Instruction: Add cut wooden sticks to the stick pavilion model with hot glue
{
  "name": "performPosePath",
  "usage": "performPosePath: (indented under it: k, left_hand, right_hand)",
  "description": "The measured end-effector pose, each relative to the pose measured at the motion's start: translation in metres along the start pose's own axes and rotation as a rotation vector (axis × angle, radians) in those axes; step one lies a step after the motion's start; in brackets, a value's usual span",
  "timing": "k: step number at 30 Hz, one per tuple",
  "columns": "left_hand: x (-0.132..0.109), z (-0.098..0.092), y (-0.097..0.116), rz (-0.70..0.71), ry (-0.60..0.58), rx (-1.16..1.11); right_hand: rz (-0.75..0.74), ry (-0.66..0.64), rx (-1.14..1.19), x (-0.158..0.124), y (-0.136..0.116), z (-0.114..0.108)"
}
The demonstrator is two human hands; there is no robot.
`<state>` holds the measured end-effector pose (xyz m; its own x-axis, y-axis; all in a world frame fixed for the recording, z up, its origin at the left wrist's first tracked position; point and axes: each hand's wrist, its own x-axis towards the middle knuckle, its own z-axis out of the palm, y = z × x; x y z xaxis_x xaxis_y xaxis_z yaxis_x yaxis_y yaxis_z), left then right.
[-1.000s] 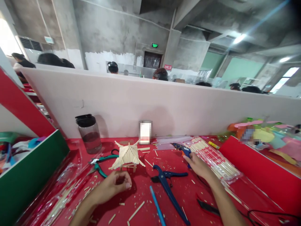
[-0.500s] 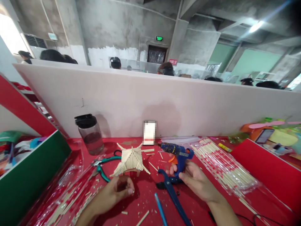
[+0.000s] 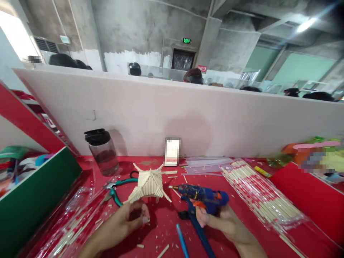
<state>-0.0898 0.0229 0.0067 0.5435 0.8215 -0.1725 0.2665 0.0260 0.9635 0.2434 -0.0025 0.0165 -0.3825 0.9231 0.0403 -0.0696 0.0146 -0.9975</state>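
Observation:
A blue glue gun [image 3: 206, 196] with an orange trigger is gripped by my right hand [image 3: 225, 222], its nozzle pointing left. My left hand [image 3: 134, 218] is curled just below the small stick-built roof model [image 3: 150, 182], thumb and fingertips pinched on a tiny pale piece, perhaps a bit of stick. The model stands on the red table, its corner sticks flaring outwards. Blue-handled cutters [image 3: 200, 229] lie under and beside the glue gun. A blue pen-like rod [image 3: 182, 240] rests between my hands.
Green-handled pliers [image 3: 115, 195] lie left of the model, near a dark-lidded bottle [image 3: 103, 154]. Bagged sticks [image 3: 263, 193] are at right, a phone [image 3: 172, 152] stands at the white partition [image 3: 134, 111]. Green and red boxes flank the table; stick scraps are scattered.
The glue gun has turned and moved lower in my right hand, its nozzle now nearer the model. My left hand has shifted slightly left.

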Motion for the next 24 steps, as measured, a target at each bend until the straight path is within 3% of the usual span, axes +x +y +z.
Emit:
performPosePath:
  k: [5,13,18,24]
  left_hand:
    - [-0.008,-0.014,0.008,-0.006,0.032,0.194]
    - [-0.012,-0.022,0.001,0.005,0.103,0.269]
    - [-0.012,-0.023,0.008,0.034,0.161,0.236]
    - [-0.013,-0.023,0.008,0.074,0.258,0.089]
  right_hand:
    - [-0.044,0.046,0.02,0.005,0.004,0.015]
    - [-0.052,0.193,0.004,0.013,-0.006,0.04]
    - [-0.053,0.243,0.007,0.012,0.002,0.045]
    - [-0.031,0.368,-0.21,0.008,0.0,0.054]
